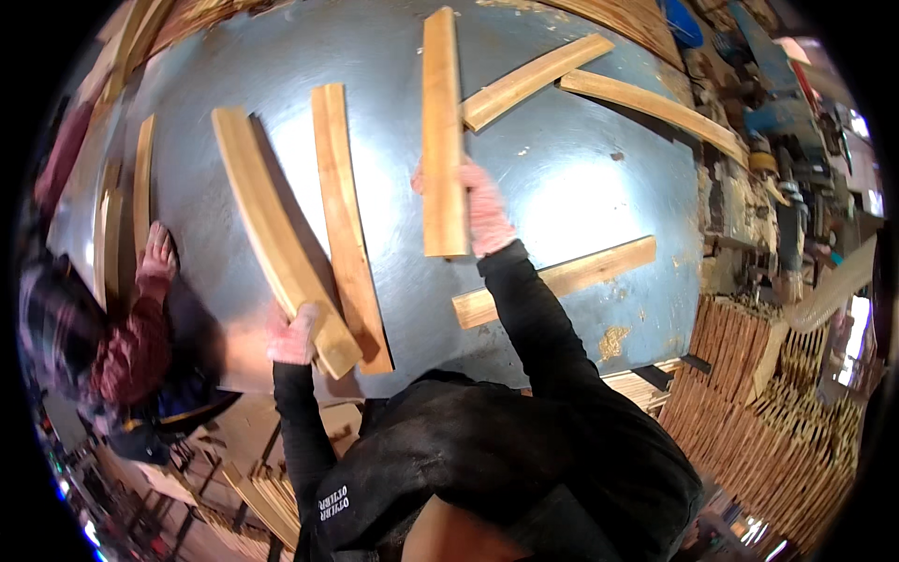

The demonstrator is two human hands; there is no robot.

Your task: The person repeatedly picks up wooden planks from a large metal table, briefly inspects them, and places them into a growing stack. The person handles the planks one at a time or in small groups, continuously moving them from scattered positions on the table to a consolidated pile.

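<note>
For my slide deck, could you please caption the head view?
Gloved left grip holds wood; gloved right grip holds a wooden strip over a blue-grey table.

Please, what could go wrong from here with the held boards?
The left hand holds the left-hand board near one end; its far end might swing into the middle board.
The right hand holds the right-hand board, which appears close to the slanted board and might knock it.
</note>
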